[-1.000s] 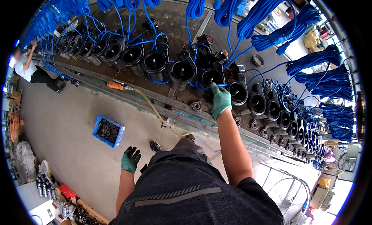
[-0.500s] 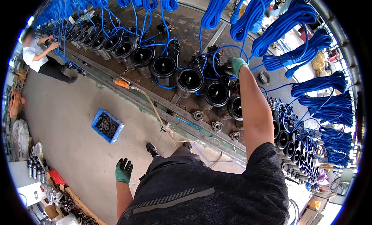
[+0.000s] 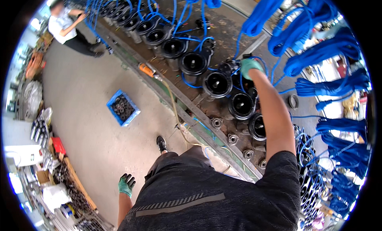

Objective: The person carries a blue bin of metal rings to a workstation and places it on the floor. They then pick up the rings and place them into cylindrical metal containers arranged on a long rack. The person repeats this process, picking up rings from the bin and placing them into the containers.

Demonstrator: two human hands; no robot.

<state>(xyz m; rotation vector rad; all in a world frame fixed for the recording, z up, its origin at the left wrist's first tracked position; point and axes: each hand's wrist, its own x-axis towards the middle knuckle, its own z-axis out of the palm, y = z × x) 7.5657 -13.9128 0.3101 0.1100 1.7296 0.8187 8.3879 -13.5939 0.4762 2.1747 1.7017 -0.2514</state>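
Note:
My right hand (image 3: 251,68), in a green glove with dark fingertips, reaches over the bench among the black pump housings. It is at a small black box-like part (image 3: 229,67) with blue cable (image 3: 260,60) looping around it; its fingers blend into the dark parts, so their grip is hidden. Nearest below it stand round black open-topped housings (image 3: 241,105), each with a metal shaft in the middle. My left hand (image 3: 126,184), gloved the same way, hangs low by my side over the floor, fingers spread and holding nothing.
Coiled blue cables (image 3: 322,51) hang above and to the right. An orange power tool (image 3: 146,69) with a hose lies at the bench edge. Metal flanged parts (image 3: 232,139) sit near that edge. A blue crate (image 3: 123,107) of dark rings stands on the floor. Another person (image 3: 65,28) works at far left.
My view has shifted, so the bench sits further right and lower. My right hand remains at the black parts and has turned slightly. My left hand stays low and open.

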